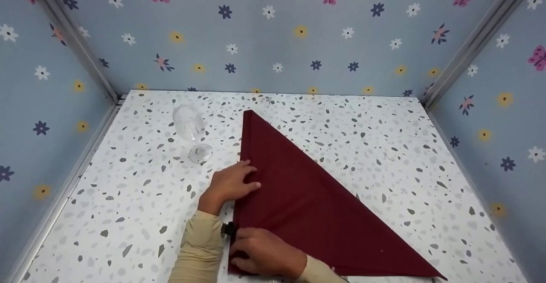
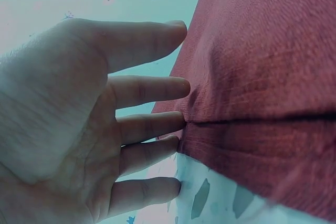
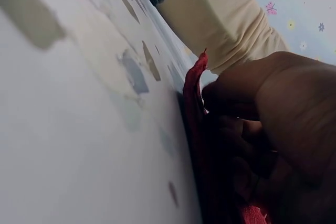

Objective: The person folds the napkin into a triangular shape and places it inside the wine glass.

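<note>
A dark red cloth napkin (image 1: 294, 189), folded into a large triangle, lies on the table. My left hand (image 1: 230, 183) is at its left edge, fingers straight and slightly spread; in the left wrist view the fingertips (image 2: 176, 88) meet the cloth's edge beside a fold line. Nearer to me, my right hand (image 1: 266, 251) curls its fingers at the napkin's bottom left corner. The right wrist view shows the red hem (image 3: 194, 87) standing up a little beside those fingers, which are mostly in dark shadow.
A clear stemmed glass (image 1: 190, 125) lies on its side left of the napkin's top corner. The speckled white table (image 1: 384, 146) is bounded by blue patterned panels (image 1: 273, 36) at the back and both sides. A black strap (image 1: 229, 229) is at my left wrist.
</note>
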Demonstrator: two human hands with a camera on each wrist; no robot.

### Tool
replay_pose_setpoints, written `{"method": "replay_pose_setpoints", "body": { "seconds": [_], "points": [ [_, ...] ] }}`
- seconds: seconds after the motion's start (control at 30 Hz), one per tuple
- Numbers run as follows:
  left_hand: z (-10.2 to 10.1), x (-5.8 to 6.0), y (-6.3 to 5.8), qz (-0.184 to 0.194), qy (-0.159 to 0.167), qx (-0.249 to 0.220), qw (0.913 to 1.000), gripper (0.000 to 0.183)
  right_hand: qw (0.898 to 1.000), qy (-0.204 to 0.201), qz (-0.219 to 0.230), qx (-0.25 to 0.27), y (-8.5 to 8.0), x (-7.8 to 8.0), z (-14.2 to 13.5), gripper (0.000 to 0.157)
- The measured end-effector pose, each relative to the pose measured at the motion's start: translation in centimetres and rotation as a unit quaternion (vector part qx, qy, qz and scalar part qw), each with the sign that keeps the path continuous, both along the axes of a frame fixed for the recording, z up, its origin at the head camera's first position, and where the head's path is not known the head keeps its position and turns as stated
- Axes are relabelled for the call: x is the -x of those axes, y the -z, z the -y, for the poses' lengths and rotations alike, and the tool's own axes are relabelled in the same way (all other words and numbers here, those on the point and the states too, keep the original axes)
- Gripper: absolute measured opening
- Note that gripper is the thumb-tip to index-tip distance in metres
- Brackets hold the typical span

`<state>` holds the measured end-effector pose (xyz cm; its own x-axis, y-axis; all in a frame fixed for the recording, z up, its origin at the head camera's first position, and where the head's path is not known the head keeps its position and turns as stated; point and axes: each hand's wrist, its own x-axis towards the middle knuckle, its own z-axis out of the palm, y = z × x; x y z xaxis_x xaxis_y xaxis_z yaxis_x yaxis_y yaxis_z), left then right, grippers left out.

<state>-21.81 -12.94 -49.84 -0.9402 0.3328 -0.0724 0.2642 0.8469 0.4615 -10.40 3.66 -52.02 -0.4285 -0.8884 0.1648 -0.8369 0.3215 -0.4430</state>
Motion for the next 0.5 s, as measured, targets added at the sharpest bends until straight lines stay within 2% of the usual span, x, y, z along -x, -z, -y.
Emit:
{"method": "replay_pose_setpoints", "body": {
  "seconds": [0.2,0.37,0.5],
  "points": [
    [0.22,-0.07,-0.24,0.004,-0.006,0.003,1.0000,0.055,1.000,0.011,-0.024,-0.010,-0.24,-0.36,0.46,0.010],
    [0.23,-0.27,-0.10,0.005,-0.007,-0.005,1.0000,0.053,0.998,0.013,-0.057,-0.010,-0.17,-0.69,0.30,0.021],
    [0.13,-0.13,-0.09,0.006,-0.002,-0.008,0.9999,0.053,0.998,0.019,-0.049,-0.016,-0.25,-0.83,0.23,0.020]
  ]
}}
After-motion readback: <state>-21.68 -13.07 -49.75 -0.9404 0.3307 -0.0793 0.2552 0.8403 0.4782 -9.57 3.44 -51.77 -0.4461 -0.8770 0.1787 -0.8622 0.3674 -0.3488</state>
